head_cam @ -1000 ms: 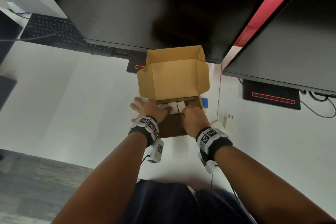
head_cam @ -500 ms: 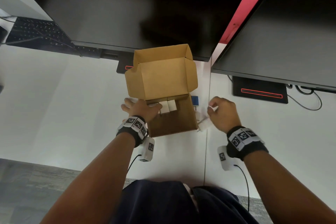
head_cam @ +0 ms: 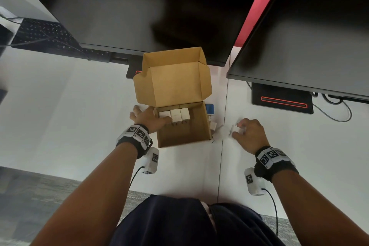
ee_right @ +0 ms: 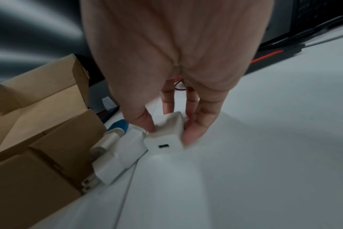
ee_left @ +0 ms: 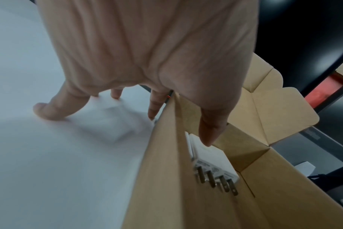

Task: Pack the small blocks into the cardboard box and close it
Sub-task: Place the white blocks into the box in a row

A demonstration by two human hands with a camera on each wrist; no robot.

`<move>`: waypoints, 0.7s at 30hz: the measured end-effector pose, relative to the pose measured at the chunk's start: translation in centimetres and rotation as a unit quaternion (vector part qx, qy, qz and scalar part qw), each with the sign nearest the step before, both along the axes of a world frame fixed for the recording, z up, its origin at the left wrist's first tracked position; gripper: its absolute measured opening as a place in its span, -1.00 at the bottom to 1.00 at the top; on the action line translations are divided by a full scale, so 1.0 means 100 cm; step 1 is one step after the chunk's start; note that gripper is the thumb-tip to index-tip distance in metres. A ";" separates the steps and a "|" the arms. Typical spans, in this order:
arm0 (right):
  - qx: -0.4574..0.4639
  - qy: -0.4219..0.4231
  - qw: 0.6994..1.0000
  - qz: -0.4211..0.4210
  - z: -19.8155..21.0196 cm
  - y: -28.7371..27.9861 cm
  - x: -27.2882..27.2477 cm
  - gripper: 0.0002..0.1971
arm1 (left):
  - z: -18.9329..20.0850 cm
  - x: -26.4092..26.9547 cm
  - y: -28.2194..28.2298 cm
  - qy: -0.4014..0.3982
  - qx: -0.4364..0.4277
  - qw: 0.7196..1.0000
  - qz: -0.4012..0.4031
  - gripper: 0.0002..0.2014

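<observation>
The cardboard box (head_cam: 201, 126) stands open mid-table, its lid (head_cam: 173, 84) tilted up at the back. Three white plug-type blocks (head_cam: 175, 116) line its far wall. My left hand (head_cam: 148, 120) straddles the box's left wall. Its straight thumb touches the nearest block (ee_left: 209, 156) inside, and its fingers (ee_left: 47, 110) spread on the table outside, over a blurred white shape (ee_left: 116, 125). To the right of the box, my right hand (head_cam: 245, 132) pinches a white block (ee_right: 162, 145) resting on the table, thumb on one side and fingers on the other.
More white blocks (ee_right: 116, 156) and a blue object (head_cam: 209, 109) lie against the box's right wall. Two dark monitors (head_cam: 139, 16) overhang the back of the white table (head_cam: 60, 116). A keyboard (head_cam: 46, 36) sits far left, and cables (head_cam: 337, 110) run at the right.
My right hand left the box, moved right and took hold of a white block on the table. My left hand stayed at the box's left wall.
</observation>
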State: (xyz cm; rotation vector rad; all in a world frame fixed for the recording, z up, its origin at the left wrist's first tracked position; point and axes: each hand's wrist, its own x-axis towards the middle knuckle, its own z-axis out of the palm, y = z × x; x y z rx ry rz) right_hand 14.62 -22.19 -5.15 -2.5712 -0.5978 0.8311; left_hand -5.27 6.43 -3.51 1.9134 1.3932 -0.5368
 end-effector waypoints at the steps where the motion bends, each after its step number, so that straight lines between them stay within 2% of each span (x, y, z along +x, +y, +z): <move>1: 0.005 0.001 1.000 0.000 0.002 0.001 0.001 -0.64 | 0.002 0.000 0.000 0.000 0.000 1.000 -0.004 -0.14; 6: 0.020 0.026 0.999 0.011 0.008 0.004 0.001 -0.56 | 0.003 -0.001 0.002 0.012 0.003 1.000 -0.012 -0.25; 10: 0.001 0.035 0.999 0.028 0.010 0.007 -0.001 -0.46 | 0.004 0.000 0.009 0.040 0.004 0.999 -0.011 -0.49; 12: -0.013 0.026 0.999 0.038 0.011 0.008 -0.003 -0.41 | 0.001 0.002 0.010 0.069 0.012 0.997 -0.026 -0.36; 14: 0.004 0.002 1.000 0.015 0.019 0.013 -0.007 -0.39 | -0.002 0.004 0.011 0.071 0.021 0.997 -0.027 -0.34; 17: 0.086 -0.091 0.992 0.000 0.038 0.027 -0.012 -0.54 | 0.004 0.005 0.008 0.068 0.033 0.996 -0.037 -0.32; 21: 0.184 -0.150 0.967 0.089 0.060 0.059 -0.027 -0.72 | 0.005 0.007 0.009 0.069 0.034 0.996 -0.042 -0.30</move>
